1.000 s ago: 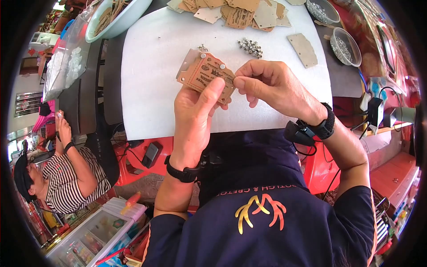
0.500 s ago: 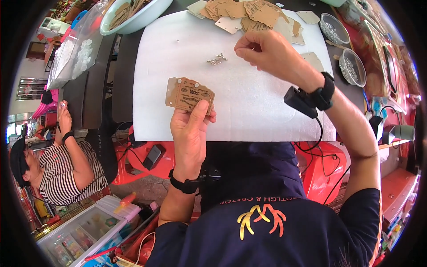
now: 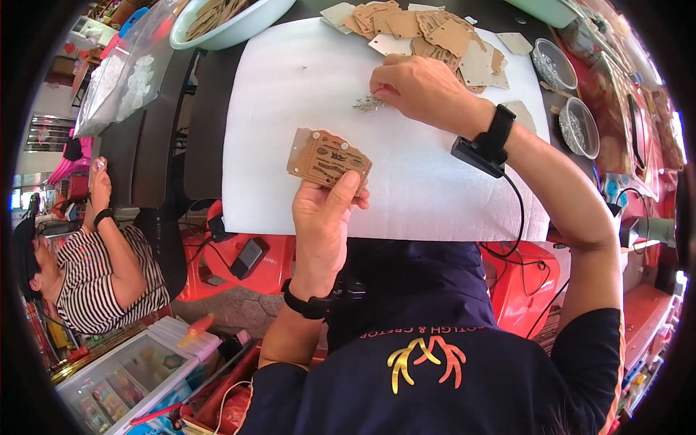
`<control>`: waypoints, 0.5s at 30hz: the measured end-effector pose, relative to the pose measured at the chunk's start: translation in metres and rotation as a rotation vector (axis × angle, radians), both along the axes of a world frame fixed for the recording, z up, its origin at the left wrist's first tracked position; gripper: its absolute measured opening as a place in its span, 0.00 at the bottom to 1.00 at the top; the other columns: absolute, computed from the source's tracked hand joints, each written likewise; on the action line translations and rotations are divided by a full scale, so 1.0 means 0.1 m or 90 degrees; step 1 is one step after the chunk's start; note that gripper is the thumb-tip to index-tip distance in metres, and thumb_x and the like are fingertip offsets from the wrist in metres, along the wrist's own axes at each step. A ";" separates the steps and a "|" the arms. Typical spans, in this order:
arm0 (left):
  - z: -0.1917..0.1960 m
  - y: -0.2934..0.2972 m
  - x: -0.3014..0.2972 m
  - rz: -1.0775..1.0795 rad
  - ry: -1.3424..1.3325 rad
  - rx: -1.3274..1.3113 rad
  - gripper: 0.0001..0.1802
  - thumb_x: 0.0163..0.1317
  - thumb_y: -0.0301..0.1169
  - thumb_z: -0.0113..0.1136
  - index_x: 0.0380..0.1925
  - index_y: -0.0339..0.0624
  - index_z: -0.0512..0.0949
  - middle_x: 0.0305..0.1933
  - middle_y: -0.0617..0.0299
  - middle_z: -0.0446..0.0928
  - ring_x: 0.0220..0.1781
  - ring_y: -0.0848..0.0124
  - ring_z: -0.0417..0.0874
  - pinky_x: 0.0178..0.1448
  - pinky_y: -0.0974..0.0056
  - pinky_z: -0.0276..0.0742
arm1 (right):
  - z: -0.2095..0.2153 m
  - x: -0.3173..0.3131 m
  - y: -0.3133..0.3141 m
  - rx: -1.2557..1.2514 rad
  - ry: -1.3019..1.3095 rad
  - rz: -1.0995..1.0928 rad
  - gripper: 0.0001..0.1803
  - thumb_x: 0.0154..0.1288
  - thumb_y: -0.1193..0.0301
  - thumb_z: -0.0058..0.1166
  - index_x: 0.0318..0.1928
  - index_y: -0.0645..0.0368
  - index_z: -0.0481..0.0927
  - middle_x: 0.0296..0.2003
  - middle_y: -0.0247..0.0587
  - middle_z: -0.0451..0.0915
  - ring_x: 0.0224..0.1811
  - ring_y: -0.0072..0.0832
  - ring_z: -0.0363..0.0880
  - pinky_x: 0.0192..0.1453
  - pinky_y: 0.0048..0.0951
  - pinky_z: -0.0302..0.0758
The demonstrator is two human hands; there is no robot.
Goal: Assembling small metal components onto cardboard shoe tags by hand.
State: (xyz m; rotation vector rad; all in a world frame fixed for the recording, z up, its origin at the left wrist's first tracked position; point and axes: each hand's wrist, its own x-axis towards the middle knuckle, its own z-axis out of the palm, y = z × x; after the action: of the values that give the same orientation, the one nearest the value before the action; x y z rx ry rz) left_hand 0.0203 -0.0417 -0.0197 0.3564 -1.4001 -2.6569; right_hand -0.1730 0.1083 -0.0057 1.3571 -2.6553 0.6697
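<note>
Between thumb and fingers, my left hand (image 3: 320, 225) holds a brown printed card (image 3: 333, 161) with a torn-looking edge and small silver round studs along its top. A second layer seems to lie behind it, though I cannot tell for sure. Beyond the card, a small heap of shiny metal pieces (image 3: 368, 104) rests on a white foam sheet (image 3: 275, 101). My right hand (image 3: 426, 88) hovers at the heap's right side, fingers curled together in a pinch. Whatever its fingertips may hold is hidden.
Many brown and grey cards (image 3: 438, 32) are piled at the sheet's far edge. Clear bowls of metal bits, a near one (image 3: 578, 129) and a far one (image 3: 554, 64), stand at right. A pale basin (image 3: 243, 27) sits far left. A person (image 3: 109, 264) sits at left.
My right hand has come left and closer to the heap of metal pieces. My left hand, still with the card, appears slightly farther right; the whole view has shifted a little.
</note>
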 end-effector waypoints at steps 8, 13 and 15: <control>-0.01 0.01 0.01 -0.004 -0.008 -0.009 0.15 0.67 0.27 0.60 0.53 0.41 0.74 0.42 0.65 0.78 0.38 0.74 0.76 0.42 0.67 0.70 | 0.06 0.00 0.04 0.059 0.067 0.041 0.06 0.64 0.69 0.55 0.36 0.59 0.79 0.33 0.42 0.80 0.31 0.42 0.80 0.36 0.39 0.75; 0.02 0.03 -0.01 -0.006 -0.007 -0.007 0.14 0.67 0.27 0.60 0.51 0.41 0.75 0.41 0.64 0.78 0.38 0.74 0.76 0.41 0.66 0.70 | 0.05 -0.07 0.05 -0.003 0.050 0.013 0.06 0.64 0.69 0.54 0.35 0.58 0.80 0.33 0.41 0.81 0.32 0.42 0.80 0.36 0.40 0.76; 0.01 0.03 -0.02 -0.008 -0.007 -0.014 0.14 0.67 0.27 0.60 0.51 0.40 0.75 0.41 0.64 0.78 0.38 0.74 0.76 0.41 0.66 0.70 | 0.03 -0.09 -0.01 -0.052 0.063 0.014 0.07 0.64 0.69 0.52 0.33 0.57 0.80 0.32 0.41 0.81 0.33 0.43 0.80 0.36 0.41 0.76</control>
State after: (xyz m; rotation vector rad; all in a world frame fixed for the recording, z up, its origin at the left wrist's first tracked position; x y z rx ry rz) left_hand 0.0185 -0.0389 -0.0189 0.3631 -1.4373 -2.6513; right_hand -0.1821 0.1077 -0.0027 1.3620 -2.5117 0.6874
